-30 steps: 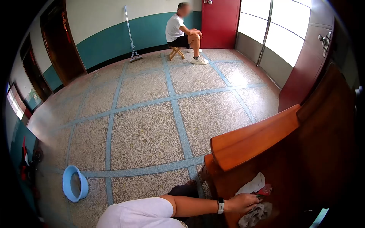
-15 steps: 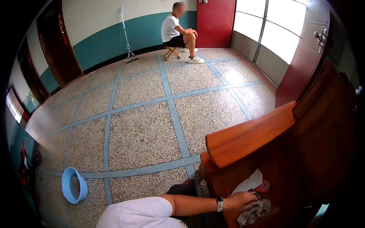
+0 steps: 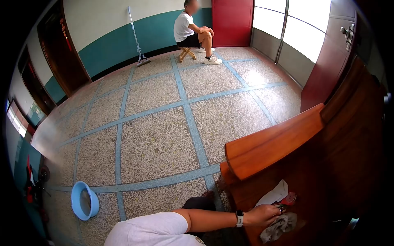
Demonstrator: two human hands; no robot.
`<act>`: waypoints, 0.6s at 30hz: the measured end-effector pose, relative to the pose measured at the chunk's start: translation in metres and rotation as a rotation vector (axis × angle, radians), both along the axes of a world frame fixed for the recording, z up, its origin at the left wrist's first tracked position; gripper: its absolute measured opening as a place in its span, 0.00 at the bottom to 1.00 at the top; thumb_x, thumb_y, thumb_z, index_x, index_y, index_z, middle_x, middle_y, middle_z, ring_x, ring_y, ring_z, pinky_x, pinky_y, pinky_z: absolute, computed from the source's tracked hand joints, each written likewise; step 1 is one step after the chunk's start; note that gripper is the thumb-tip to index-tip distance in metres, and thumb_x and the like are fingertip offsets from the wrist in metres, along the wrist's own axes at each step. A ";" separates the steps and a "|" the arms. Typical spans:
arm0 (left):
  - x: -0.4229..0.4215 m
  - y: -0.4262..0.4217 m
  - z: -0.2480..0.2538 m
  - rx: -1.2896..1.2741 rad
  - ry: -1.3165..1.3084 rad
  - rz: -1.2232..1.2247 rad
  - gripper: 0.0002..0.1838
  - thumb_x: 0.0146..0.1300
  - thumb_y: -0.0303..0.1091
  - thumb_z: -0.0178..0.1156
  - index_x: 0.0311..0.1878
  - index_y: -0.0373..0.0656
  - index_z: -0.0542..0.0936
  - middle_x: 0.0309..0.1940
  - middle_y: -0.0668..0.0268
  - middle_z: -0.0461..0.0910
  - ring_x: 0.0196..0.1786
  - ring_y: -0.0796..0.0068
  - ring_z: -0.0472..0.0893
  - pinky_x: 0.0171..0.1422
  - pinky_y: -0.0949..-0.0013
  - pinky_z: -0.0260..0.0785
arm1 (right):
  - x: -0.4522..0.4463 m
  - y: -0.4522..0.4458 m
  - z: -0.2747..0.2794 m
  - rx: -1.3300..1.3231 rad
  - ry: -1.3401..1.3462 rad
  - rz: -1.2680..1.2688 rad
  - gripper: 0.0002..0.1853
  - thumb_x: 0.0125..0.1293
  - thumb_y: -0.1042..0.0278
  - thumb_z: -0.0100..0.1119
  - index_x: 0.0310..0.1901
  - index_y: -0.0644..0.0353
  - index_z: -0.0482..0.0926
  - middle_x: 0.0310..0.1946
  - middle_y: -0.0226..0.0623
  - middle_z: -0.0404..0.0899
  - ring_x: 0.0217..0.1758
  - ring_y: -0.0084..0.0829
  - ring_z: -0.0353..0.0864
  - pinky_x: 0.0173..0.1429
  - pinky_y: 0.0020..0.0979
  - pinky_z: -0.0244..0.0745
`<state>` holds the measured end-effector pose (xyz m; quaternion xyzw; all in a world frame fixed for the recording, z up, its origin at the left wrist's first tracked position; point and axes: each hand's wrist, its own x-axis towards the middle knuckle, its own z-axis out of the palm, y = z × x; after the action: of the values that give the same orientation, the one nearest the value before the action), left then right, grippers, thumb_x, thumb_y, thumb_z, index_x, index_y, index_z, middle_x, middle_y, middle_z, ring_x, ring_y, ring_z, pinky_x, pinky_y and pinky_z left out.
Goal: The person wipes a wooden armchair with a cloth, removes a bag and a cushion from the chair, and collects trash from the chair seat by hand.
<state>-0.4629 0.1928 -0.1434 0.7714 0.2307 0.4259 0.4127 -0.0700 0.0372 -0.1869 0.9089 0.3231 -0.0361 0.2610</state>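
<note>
My left hand, with a watch on its wrist, reaches over the brown wooden seat. Its fingers are closed at a small shiny dark thing too small to make out. Just below the fingers lies a crumpled grey cloth. A white paper-like piece rests above the hand, beside a small red item. My right hand does not show.
A wooden armrest rises beyond the hand. On the speckled floor stands a blue basin. Another person sits on a folding stool near a mop. A red door stands at right.
The view has shifted slightly, so the basin and the wooden seat appear a little to the right. My left hand stays at the small things by the cloth.
</note>
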 end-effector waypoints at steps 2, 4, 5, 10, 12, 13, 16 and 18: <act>-0.002 0.001 0.002 -0.025 0.005 -0.014 0.09 0.62 0.30 0.56 0.43 0.37 0.75 0.33 0.54 0.77 0.38 0.53 0.77 0.41 0.58 0.70 | -0.007 0.004 0.004 0.035 -0.022 -0.009 0.16 0.54 0.54 0.60 0.41 0.53 0.84 0.43 0.39 0.83 0.48 0.38 0.82 0.49 0.40 0.78; -0.002 0.001 0.002 -0.024 0.014 -0.011 0.09 0.62 0.30 0.56 0.43 0.37 0.75 0.33 0.53 0.77 0.38 0.53 0.77 0.41 0.58 0.70 | -0.017 0.013 0.019 -0.043 0.023 -0.028 0.16 0.54 0.55 0.60 0.40 0.53 0.84 0.44 0.39 0.83 0.48 0.38 0.82 0.49 0.40 0.78; -0.002 0.001 0.003 -0.025 0.025 -0.007 0.09 0.62 0.30 0.56 0.43 0.37 0.75 0.33 0.53 0.77 0.38 0.53 0.77 0.41 0.58 0.70 | -0.018 0.014 0.023 -0.124 0.071 -0.047 0.15 0.53 0.56 0.61 0.40 0.53 0.85 0.44 0.40 0.83 0.48 0.39 0.82 0.49 0.41 0.78; -0.004 0.001 0.008 -0.033 0.028 -0.004 0.10 0.62 0.30 0.56 0.44 0.37 0.76 0.33 0.53 0.77 0.39 0.53 0.77 0.42 0.57 0.69 | -0.011 0.008 0.001 -0.085 0.067 0.014 0.13 0.55 0.56 0.61 0.39 0.50 0.85 0.43 0.41 0.82 0.48 0.41 0.82 0.50 0.42 0.78; -0.005 0.001 0.013 -0.043 0.016 -0.012 0.09 0.62 0.30 0.55 0.44 0.37 0.76 0.33 0.53 0.77 0.39 0.53 0.77 0.43 0.57 0.69 | 0.003 0.000 -0.022 -0.037 0.035 0.085 0.13 0.55 0.54 0.61 0.40 0.48 0.85 0.44 0.42 0.82 0.49 0.43 0.82 0.50 0.43 0.78; -0.006 0.002 0.014 -0.052 0.028 -0.006 0.09 0.62 0.30 0.55 0.43 0.37 0.76 0.33 0.53 0.77 0.40 0.53 0.77 0.43 0.57 0.69 | 0.007 -0.004 -0.032 -0.013 0.016 0.116 0.13 0.55 0.54 0.62 0.40 0.48 0.85 0.44 0.43 0.82 0.49 0.43 0.82 0.50 0.43 0.78; -0.001 -0.004 0.011 -0.050 0.027 -0.005 0.08 0.61 0.30 0.55 0.42 0.38 0.76 0.34 0.53 0.77 0.40 0.52 0.77 0.44 0.57 0.70 | 0.000 -0.013 -0.030 -0.041 0.028 0.110 0.15 0.57 0.53 0.60 0.42 0.49 0.83 0.46 0.42 0.81 0.50 0.43 0.80 0.51 0.42 0.77; -0.009 0.001 0.014 0.029 0.024 0.048 0.08 0.61 0.30 0.56 0.41 0.38 0.77 0.33 0.54 0.78 0.39 0.52 0.77 0.43 0.57 0.70 | -0.031 -0.002 -0.012 -0.104 0.129 0.050 0.17 0.61 0.52 0.54 0.45 0.53 0.81 0.50 0.41 0.78 0.53 0.40 0.78 0.53 0.40 0.74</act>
<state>-0.4718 0.1937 -0.1293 0.7766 0.2476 0.4299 0.3883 -0.1006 0.0353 -0.1988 0.8816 0.3596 -0.1046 0.2873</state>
